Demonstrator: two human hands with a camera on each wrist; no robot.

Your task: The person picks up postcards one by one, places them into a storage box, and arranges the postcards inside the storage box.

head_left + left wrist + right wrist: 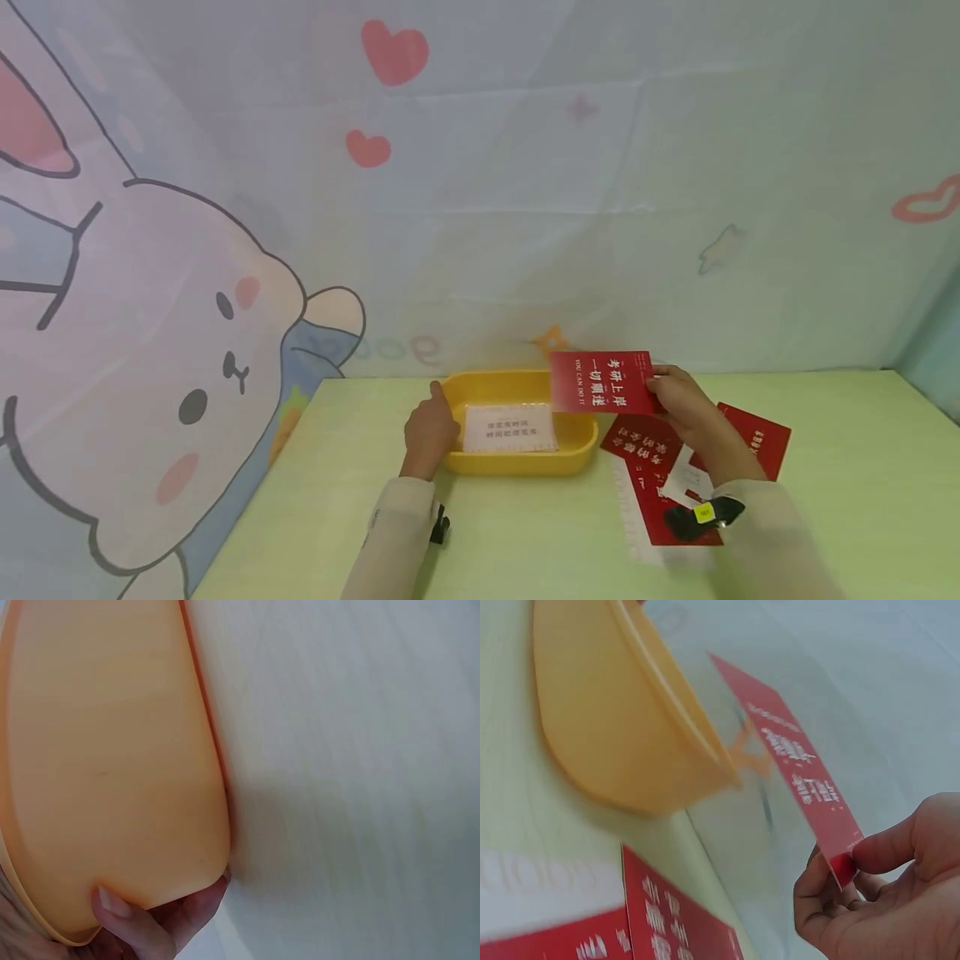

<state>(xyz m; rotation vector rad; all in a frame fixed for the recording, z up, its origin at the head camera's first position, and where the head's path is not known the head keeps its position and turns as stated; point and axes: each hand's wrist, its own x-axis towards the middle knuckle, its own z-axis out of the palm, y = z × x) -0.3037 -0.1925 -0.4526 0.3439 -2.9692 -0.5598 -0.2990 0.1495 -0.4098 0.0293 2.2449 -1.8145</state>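
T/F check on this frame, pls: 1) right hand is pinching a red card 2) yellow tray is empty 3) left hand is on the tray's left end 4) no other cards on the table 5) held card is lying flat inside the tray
1) True. The right hand pinches the red card by its edge.
2) False. The yellow tray already holds a white card with printed text.
3) True. The left hand rests on the tray's left end; the left wrist view shows fingers against its outer wall.
4) False. More red cards lie on the green table to the right of the tray.
5) False. The held card is in the air above the tray's right end.
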